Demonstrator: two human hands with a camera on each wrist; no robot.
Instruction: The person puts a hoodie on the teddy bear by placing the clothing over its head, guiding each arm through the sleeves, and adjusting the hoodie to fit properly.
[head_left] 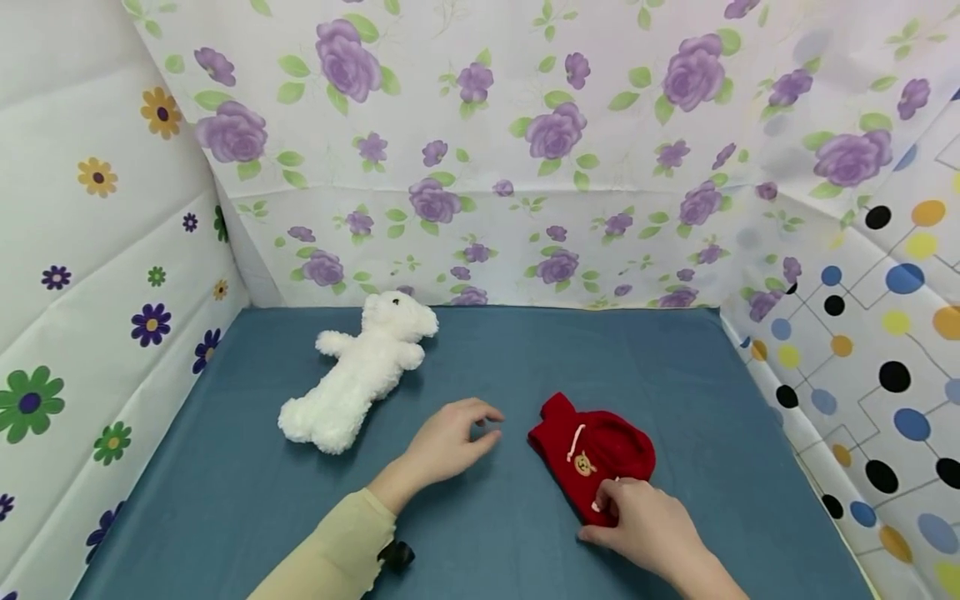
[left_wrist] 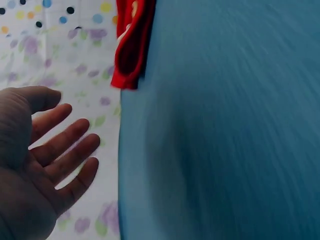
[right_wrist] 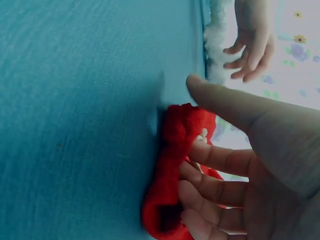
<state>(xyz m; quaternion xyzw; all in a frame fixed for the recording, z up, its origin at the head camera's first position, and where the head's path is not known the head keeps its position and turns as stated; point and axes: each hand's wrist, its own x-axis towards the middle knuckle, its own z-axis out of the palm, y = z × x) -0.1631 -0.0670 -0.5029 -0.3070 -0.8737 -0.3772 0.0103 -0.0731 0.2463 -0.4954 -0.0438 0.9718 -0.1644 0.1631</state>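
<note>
A small red hooded doll's garment (head_left: pixel 558 446) with a bear-face patch and white drawstrings lies on the blue cloth. My right hand (head_left: pixel 647 527) touches its near edge. In the right wrist view, the fingers (right_wrist: pixel 212 187) lie against the red cloth while the thumb stands apart from it. My left hand (head_left: pixel 448 442) hovers left of the garment, holding nothing, its fingers loosely bent and spread. To the far left a white plush bear (head_left: pixel 352 379) lies on the blue cloth, apart from both hands.
The blue cloth (head_left: pixel 480 367) covers the work surface. Floral and dotted sheets (head_left: pixel 450 150) rise along the back and sides. A small black object (head_left: pixel 397 555) shows beside the left sleeve (head_left: pixel 337 550).
</note>
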